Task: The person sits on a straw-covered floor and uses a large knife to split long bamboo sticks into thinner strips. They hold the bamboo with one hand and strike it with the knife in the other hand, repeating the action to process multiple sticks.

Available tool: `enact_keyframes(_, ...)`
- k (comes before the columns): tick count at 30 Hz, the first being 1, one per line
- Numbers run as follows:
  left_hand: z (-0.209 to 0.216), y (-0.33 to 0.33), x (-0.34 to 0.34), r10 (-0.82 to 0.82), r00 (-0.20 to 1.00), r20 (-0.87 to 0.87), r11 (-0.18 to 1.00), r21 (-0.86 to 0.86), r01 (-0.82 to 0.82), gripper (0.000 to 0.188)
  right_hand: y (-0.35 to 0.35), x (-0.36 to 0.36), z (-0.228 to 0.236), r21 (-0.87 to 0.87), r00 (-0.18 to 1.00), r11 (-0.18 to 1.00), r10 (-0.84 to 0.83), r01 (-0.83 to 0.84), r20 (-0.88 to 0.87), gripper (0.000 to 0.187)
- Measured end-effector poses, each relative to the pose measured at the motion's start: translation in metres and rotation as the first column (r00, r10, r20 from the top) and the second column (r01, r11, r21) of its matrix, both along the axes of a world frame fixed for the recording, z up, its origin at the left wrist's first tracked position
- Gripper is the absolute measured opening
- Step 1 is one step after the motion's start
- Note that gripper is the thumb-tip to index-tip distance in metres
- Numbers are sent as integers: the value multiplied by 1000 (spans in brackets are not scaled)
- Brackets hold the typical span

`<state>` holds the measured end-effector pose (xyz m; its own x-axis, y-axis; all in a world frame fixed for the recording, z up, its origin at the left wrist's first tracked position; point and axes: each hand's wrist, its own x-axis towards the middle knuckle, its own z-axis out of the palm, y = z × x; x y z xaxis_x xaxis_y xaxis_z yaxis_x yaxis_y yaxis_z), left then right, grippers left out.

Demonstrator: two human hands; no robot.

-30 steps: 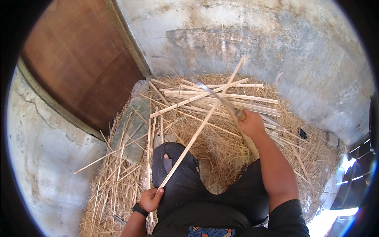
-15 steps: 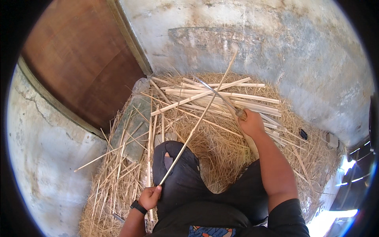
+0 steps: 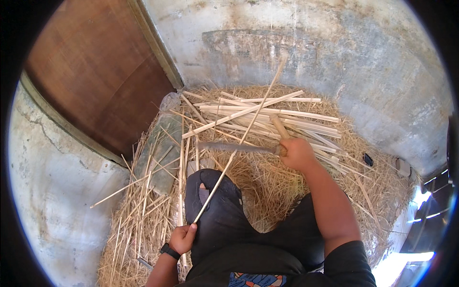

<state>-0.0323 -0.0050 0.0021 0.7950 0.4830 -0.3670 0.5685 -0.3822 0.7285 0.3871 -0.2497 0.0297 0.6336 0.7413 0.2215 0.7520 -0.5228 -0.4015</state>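
A long, thin bamboo strip (image 3: 216,187) runs from my left hand (image 3: 183,238) up and away across the far pile. Thumb and fingers of that hand close on its near end, beside my left knee. My right hand (image 3: 297,154) is closed round the grip of a knife with a long, dark blade (image 3: 224,147). The blade points left and crosses the strip about midway; whether it touches is hard to tell. A pale wooden piece (image 3: 278,126) sticks out beyond my right fist; its join to the knife is hidden.
Many split bamboo strips (image 3: 306,119) lie piled on straw (image 3: 260,184) before the stained wall (image 3: 306,52). Thinner strips (image 3: 143,210) are scattered at the left, by a grey slab (image 3: 165,182). A brown door panel (image 3: 100,71) stands far left. A small black object (image 3: 367,160) lies right.
My right hand has turned the knife: its blade has swung from pointing up and away to pointing left, lower along the strip. My left hand keeps its hold, nearly still.
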Motion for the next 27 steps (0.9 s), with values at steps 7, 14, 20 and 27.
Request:
enact_keyframes(7,7,-1,5,-5,1000,2,997,-78,6,60,-13,19,3,78,918,932,-329,353,-223,32)
enact_keyframes(14,2,-1,3,22,1000,-1,999,-47,-22,60,-4,7,-15,160,997,987,-16,29,-82,31)
enact_keyframes(20,4,-3,1,63,998,18,993,-101,-61,60,4,-11,4,20,995,996,89,-88,-48,31)
enact_keyframes(27,6,-2,6,1,1000,29,995,-99,2,60,-7,9,-12,80,984,986,-135,144,-113,35)
